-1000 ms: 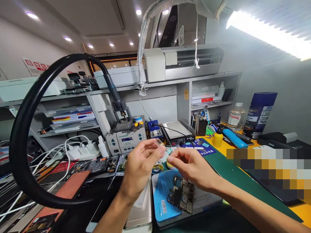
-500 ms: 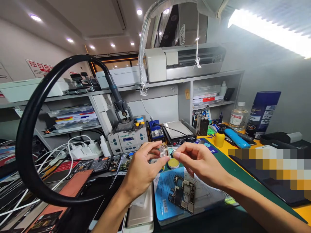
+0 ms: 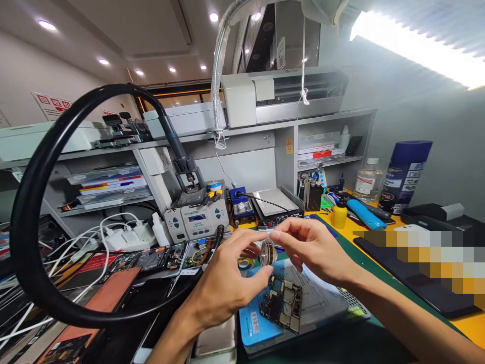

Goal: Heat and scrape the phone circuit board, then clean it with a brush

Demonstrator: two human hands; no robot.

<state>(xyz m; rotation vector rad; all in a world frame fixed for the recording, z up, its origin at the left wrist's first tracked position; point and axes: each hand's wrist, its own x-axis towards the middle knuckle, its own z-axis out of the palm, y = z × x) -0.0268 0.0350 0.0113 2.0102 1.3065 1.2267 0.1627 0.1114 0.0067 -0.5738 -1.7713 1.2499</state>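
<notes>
In the head view, a small clear spool (image 3: 267,253) stands on edge near the middle of the frame, pinched between the thumb and fingers of the left hand (image 3: 231,270). The thumb and forefinger of the right hand (image 3: 312,247) press together at the spool's upper rim; whatever lies between them is too small to tell.

Below, at lower centre, a bare circuit board (image 3: 282,306) rests on a blue-and-grey flat pack (image 3: 252,328). A gold-backed phone (image 3: 215,336) lies just left of the pack. Left of centre stands a hot-air station (image 3: 200,220); right of centre, a yellow bottle (image 3: 338,217).
</notes>
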